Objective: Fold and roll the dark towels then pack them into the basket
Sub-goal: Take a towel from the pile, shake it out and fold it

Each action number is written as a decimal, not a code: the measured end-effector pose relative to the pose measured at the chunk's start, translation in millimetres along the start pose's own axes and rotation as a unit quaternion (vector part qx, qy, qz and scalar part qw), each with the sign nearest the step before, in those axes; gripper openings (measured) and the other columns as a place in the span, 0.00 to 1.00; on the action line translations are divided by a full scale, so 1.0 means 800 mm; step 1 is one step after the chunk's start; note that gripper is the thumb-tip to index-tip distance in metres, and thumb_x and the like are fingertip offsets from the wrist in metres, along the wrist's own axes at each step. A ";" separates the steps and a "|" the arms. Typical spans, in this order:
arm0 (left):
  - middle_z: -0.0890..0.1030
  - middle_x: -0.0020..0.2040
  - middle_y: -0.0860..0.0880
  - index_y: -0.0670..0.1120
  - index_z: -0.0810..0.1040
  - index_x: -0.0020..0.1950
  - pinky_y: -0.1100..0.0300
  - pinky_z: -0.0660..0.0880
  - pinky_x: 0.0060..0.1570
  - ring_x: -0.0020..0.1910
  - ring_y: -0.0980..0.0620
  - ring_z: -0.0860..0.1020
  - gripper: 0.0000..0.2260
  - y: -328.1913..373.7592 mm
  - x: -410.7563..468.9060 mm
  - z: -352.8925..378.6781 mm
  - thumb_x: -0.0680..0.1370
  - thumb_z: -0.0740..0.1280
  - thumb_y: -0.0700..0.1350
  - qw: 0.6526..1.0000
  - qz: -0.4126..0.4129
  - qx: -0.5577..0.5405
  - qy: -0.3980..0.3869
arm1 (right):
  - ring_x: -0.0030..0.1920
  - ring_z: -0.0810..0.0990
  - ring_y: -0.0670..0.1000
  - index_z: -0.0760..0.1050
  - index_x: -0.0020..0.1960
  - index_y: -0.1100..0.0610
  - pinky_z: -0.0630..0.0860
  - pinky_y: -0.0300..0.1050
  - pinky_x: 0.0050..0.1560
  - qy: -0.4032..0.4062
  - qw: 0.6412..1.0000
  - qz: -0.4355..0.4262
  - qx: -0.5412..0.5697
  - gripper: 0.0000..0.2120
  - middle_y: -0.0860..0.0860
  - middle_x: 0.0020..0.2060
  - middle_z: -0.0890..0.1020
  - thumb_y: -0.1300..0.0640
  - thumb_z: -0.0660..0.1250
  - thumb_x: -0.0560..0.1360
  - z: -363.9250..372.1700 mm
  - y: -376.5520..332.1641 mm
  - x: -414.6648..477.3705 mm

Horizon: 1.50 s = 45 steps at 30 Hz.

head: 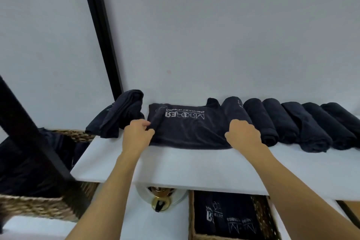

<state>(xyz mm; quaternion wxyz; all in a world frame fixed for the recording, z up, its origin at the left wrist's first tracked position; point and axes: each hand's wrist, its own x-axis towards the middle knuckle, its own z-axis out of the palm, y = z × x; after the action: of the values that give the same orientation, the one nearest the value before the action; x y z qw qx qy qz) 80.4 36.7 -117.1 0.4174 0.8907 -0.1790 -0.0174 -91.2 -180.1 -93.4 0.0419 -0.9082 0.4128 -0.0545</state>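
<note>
A dark navy towel (187,132) with white lettering lies folded flat on the white shelf (194,169). My left hand (137,134) pinches its left edge, where a fold of cloth stands up. My right hand (243,134) is closed on the towel's right front edge. To the right lies a row of several rolled dark towels (303,124), side by side against the wall. A loosely folded dark towel (120,115) rests at the shelf's left end. Below the shelf a woven basket (191,218) holds folded dark towels (228,216).
A larger woven basket (29,206) with dark cloth inside stands at the lower left, behind a black post (37,146). A white and gold round object (161,198) sits under the shelf. A pale wall with a black vertical strip (101,31) is behind.
</note>
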 end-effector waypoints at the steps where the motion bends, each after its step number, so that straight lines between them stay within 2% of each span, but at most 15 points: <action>1: 0.83 0.46 0.49 0.46 0.82 0.58 0.57 0.76 0.51 0.49 0.49 0.79 0.12 -0.001 -0.004 -0.012 0.76 0.68 0.38 0.997 -0.009 -0.073 0.011 | 0.34 0.70 0.53 0.63 0.35 0.56 0.64 0.42 0.31 -0.009 0.999 0.006 0.047 0.12 0.51 0.32 0.71 0.60 0.61 0.76 -0.002 0.007 -0.001; 3: 0.82 0.46 0.50 0.47 0.81 0.57 0.58 0.75 0.50 0.51 0.49 0.80 0.11 -0.009 -0.018 -0.034 0.77 0.67 0.36 0.977 -0.018 -0.210 0.028 | 0.29 0.67 0.53 0.59 0.32 0.57 0.61 0.43 0.30 -0.036 0.983 -0.006 0.180 0.15 0.52 0.28 0.66 0.61 0.60 0.75 -0.006 0.018 -0.012; 5: 0.81 0.53 0.47 0.46 0.80 0.58 0.63 0.72 0.47 0.53 0.49 0.78 0.11 -0.023 -0.038 -0.049 0.79 0.64 0.35 0.962 -0.027 -0.268 0.037 | 0.27 0.70 0.51 0.60 0.34 0.58 0.58 0.43 0.30 -0.061 0.926 0.004 0.372 0.13 0.53 0.29 0.66 0.62 0.59 0.76 -0.007 0.027 -0.036; 8: 0.80 0.58 0.45 0.46 0.77 0.62 0.60 0.71 0.51 0.55 0.50 0.78 0.11 -0.046 -0.069 -0.059 0.80 0.66 0.40 0.971 -0.055 -0.232 0.014 | 0.26 0.66 0.48 0.66 0.37 0.59 0.55 0.40 0.26 -0.078 0.825 0.074 0.556 0.10 0.51 0.32 0.70 0.63 0.62 0.77 0.004 0.038 -0.070; 11: 0.82 0.49 0.45 0.47 0.77 0.58 0.54 0.74 0.52 0.49 0.48 0.80 0.16 -0.065 -0.088 -0.064 0.73 0.75 0.48 0.981 -0.098 -0.155 -0.060 | 0.28 0.69 0.48 0.75 0.50 0.59 0.57 0.38 0.24 -0.139 0.796 0.104 0.580 0.09 0.53 0.40 0.78 0.54 0.69 0.77 0.022 0.042 -0.096; 15: 0.78 0.33 0.45 0.37 0.78 0.36 0.54 0.71 0.39 0.37 0.46 0.76 0.13 -0.067 -0.096 -0.066 0.69 0.78 0.44 0.988 -0.087 -0.109 -0.064 | 0.27 0.69 0.47 0.76 0.50 0.52 0.61 0.38 0.25 -0.170 0.844 0.042 0.507 0.07 0.53 0.35 0.79 0.53 0.72 0.75 0.033 0.031 -0.106; 18: 0.77 0.35 0.45 0.41 0.75 0.36 0.59 0.68 0.36 0.36 0.49 0.74 0.12 -0.063 -0.107 -0.070 0.72 0.76 0.42 0.968 -0.109 -0.223 -0.038 | 0.27 0.70 0.49 0.77 0.42 0.56 0.68 0.44 0.30 -0.078 0.915 0.000 0.395 0.06 0.48 0.28 0.71 0.55 0.68 0.76 0.036 0.025 -0.105; 22: 0.75 0.34 0.45 0.42 0.74 0.40 0.62 0.66 0.29 0.30 0.52 0.69 0.10 -0.076 -0.123 -0.078 0.75 0.73 0.44 0.948 -0.132 -0.284 -0.064 | 0.33 0.73 0.61 0.69 0.38 0.65 0.70 0.51 0.36 0.053 0.915 0.038 0.398 0.18 0.53 0.29 0.69 0.51 0.64 0.77 0.035 0.044 -0.126; 25: 0.75 0.32 0.46 0.41 0.76 0.41 0.64 0.66 0.28 0.29 0.52 0.69 0.10 -0.084 -0.126 -0.086 0.76 0.72 0.46 0.956 -0.124 -0.237 -0.116 | 0.31 0.67 0.55 0.61 0.34 0.63 0.62 0.47 0.36 0.060 0.913 0.042 0.401 0.20 0.54 0.28 0.66 0.53 0.62 0.78 0.035 0.057 -0.147; 28: 0.74 0.33 0.47 0.41 0.78 0.39 0.63 0.64 0.30 0.32 0.52 0.69 0.15 -0.078 -0.112 -0.095 0.75 0.72 0.52 0.960 -0.124 -0.151 -0.199 | 0.34 0.70 0.49 0.69 0.35 0.61 0.66 0.46 0.37 0.025 0.917 0.041 0.396 0.15 0.49 0.31 0.73 0.54 0.63 0.77 0.035 0.053 -0.141; 31: 0.79 0.38 0.47 0.39 0.82 0.47 0.60 0.70 0.32 0.35 0.50 0.74 0.19 -0.065 -0.083 -0.088 0.74 0.72 0.56 0.961 -0.134 -0.118 -0.211 | 0.49 0.78 0.48 0.78 0.51 0.51 0.73 0.45 0.51 -0.066 0.890 0.070 0.445 0.09 0.46 0.49 0.80 0.47 0.66 0.76 0.028 0.037 -0.112; 35: 0.83 0.46 0.46 0.44 0.82 0.47 0.54 0.76 0.40 0.47 0.46 0.81 0.10 -0.042 -0.042 -0.063 0.76 0.72 0.50 0.972 -0.107 -0.129 -0.166 | 0.34 0.73 0.49 0.73 0.52 0.59 0.69 0.41 0.34 -0.102 0.870 0.091 0.474 0.13 0.52 0.39 0.78 0.49 0.67 0.77 0.023 0.012 -0.071; 39: 0.81 0.44 0.47 0.38 0.80 0.50 0.57 0.73 0.37 0.43 0.48 0.79 0.13 -0.032 0.005 -0.030 0.73 0.75 0.46 0.981 -0.105 -0.119 -0.113 | 0.30 0.71 0.52 0.65 0.38 0.56 0.69 0.45 0.35 -0.075 0.925 0.109 0.356 0.16 0.52 0.29 0.73 0.50 0.69 0.72 0.026 -0.004 -0.029; 43: 0.81 0.49 0.45 0.41 0.78 0.52 0.51 0.78 0.50 0.49 0.45 0.79 0.14 -0.022 0.042 -0.010 0.70 0.77 0.44 0.987 -0.088 -0.103 -0.091 | 0.30 0.73 0.53 0.66 0.44 0.59 0.65 0.42 0.26 -0.106 0.975 0.108 0.162 0.11 0.55 0.37 0.75 0.58 0.68 0.73 0.023 -0.027 -0.003; 45: 0.79 0.56 0.47 0.45 0.77 0.64 0.52 0.76 0.57 0.56 0.47 0.78 0.21 -0.015 0.058 -0.004 0.71 0.76 0.41 0.985 -0.044 -0.145 -0.082 | 0.30 0.71 0.53 0.66 0.38 0.59 0.64 0.41 0.26 -0.101 0.983 0.092 0.126 0.07 0.54 0.33 0.74 0.64 0.63 0.72 0.020 -0.033 0.011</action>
<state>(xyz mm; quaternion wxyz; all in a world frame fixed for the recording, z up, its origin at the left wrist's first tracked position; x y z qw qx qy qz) 127.7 30.5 -118.5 0.5248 0.8235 -0.1687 -0.1342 -63.4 -169.3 -105.8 0.2023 -0.8544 0.4785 -0.0094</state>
